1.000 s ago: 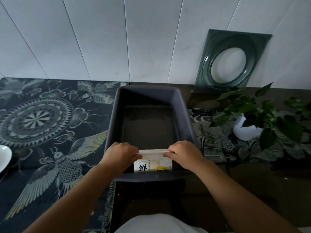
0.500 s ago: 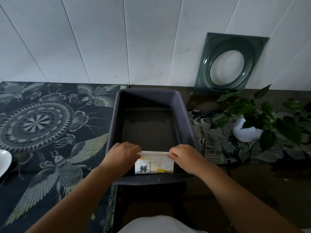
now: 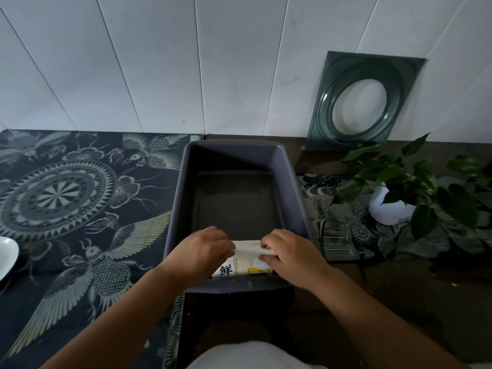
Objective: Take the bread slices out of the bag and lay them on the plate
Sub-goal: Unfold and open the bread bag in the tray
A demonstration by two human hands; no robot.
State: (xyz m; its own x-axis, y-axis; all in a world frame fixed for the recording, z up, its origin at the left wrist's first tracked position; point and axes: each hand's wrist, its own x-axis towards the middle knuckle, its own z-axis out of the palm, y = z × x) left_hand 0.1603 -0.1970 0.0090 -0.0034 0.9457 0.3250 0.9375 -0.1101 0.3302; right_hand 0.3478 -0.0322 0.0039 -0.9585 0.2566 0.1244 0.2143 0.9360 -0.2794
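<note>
While the bag (image 3: 246, 265) sits in the bin (image 3: 292, 182), both hands' grips pinch its top.

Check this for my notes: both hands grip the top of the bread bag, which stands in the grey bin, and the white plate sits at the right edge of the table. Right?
Not quite. The head view shows the white plate at the left edge, not the right. The rest holds: the left hand and right hand grip the bread bag in the grey bin.
</note>
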